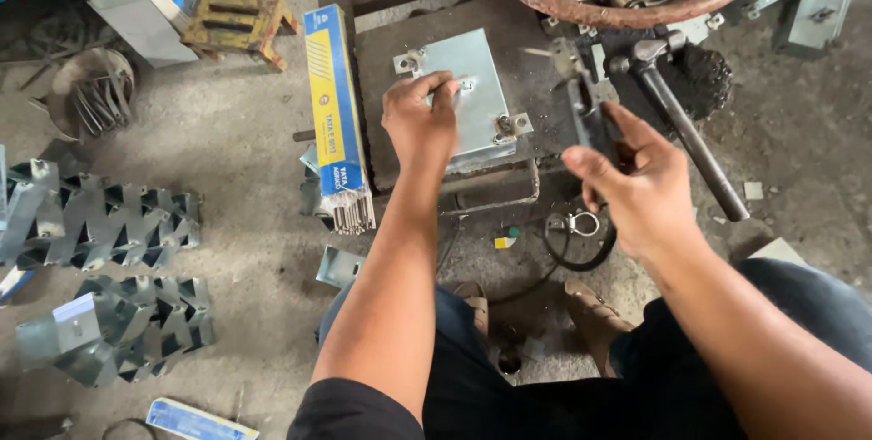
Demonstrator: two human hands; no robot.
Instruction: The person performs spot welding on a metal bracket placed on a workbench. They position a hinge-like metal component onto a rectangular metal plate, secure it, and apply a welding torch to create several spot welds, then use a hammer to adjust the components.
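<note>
Blue-and-yellow long box (pixel 334 113) lies just left of left hand (pixel 420 118).

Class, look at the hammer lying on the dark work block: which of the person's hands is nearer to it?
Right. The right hand sits just beside the hammer handle; the left hand rests on the metal plate, farther off.

Dusty grey concrete floor (pixel 245 131), small yellow wooden stool (pixel 238 27), daylight

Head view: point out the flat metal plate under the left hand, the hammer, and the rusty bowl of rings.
flat metal plate (pixel 480 99), head view, bare middle of its face.
hammer (pixel 690 140), head view, midway along the dark handle.
rusty bowl (pixel 590 11), head view, near rim.
</note>
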